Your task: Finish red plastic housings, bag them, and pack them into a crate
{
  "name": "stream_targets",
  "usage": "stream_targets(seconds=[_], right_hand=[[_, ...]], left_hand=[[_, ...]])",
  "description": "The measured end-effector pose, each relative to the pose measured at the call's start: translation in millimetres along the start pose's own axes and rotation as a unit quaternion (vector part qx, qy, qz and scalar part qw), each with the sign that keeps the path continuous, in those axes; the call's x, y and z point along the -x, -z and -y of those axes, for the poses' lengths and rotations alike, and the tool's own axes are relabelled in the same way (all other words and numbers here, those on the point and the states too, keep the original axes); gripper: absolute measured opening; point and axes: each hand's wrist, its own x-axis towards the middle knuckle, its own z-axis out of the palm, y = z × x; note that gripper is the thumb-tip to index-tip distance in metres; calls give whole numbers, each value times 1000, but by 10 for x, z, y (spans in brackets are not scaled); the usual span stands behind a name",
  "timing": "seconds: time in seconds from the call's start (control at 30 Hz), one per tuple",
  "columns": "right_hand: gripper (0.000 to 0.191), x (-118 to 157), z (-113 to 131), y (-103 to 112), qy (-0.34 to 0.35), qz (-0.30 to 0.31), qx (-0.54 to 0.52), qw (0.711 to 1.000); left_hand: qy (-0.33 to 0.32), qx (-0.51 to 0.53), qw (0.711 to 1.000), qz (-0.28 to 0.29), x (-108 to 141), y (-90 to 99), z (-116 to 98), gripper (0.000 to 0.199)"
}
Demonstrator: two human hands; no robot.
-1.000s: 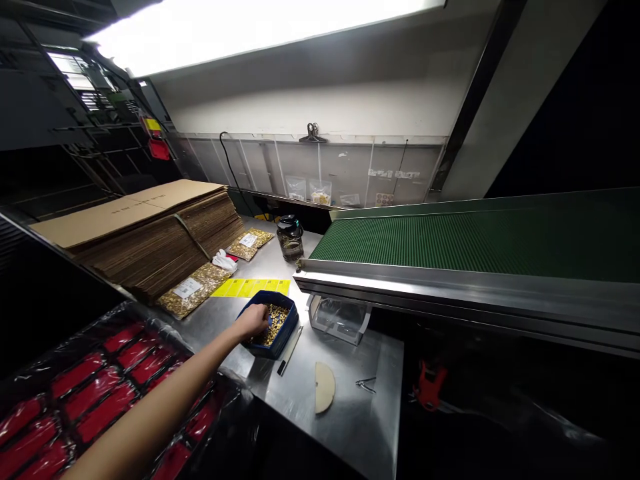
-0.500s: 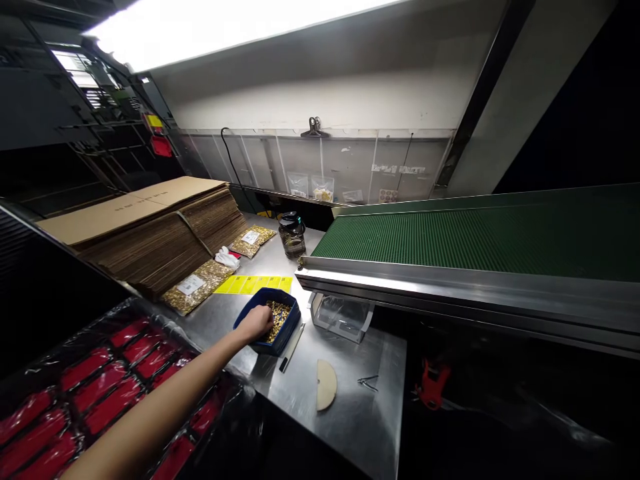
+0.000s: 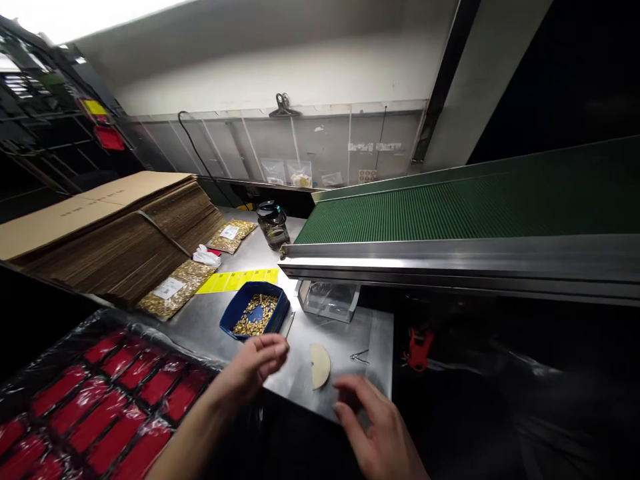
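Observation:
My left hand (image 3: 260, 363) is in front of the blue tray (image 3: 227, 320), its fingers pinched together; whatever they hold is too small to make out. Small gold-coloured pieces (image 3: 253, 325) lie spread in the tray, with blue bottom showing in the middle. At the table's front edge, my right hand (image 3: 367, 417) has its thumb and fingers apart with nothing between them. A pale half-round disc (image 3: 320, 366) lies on the metal table between the hands, and small pliers (image 3: 360, 358) rest to its right.
A green conveyor belt (image 3: 400, 217) rises to the right above a clear bin (image 3: 327, 303). Stacked cardboard (image 3: 125, 247), bags of gold pieces (image 3: 175, 290) and a dark jar (image 3: 274, 227) stand behind. Red wrapped packs (image 3: 100, 407) fill a lined box at left.
My left hand has come out of the blue tray toward me, fingers pinched. My right hand has entered the view. The camera view has shifted.

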Motion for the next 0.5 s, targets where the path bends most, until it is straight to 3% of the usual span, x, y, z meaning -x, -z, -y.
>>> stream_targets(seconds=[0.07,0.13,0.2,0.27,0.37,0.5], right_hand=[[28,-219,183,-3,67,24,-5,997],[24,-329,276,4,103,49,7,993],[19,-329,275,18,114,66,16,991],[21,-256,215,40,110,62,8,992],[16,-118,97,92,59,5,-50,997],[15,22,-24,167,-86,-76,-172,978]], left_hand=[[26,62,997,27,320,-365,124,54],[74,189,979,20,531,-635,222,48],[109,283,953,20,633,-798,278,44],[108,309,944,45,662,-888,303,38],[89,317,942,61,653,-976,311,35],[96,325,940,36,652,-1092,295,38]])
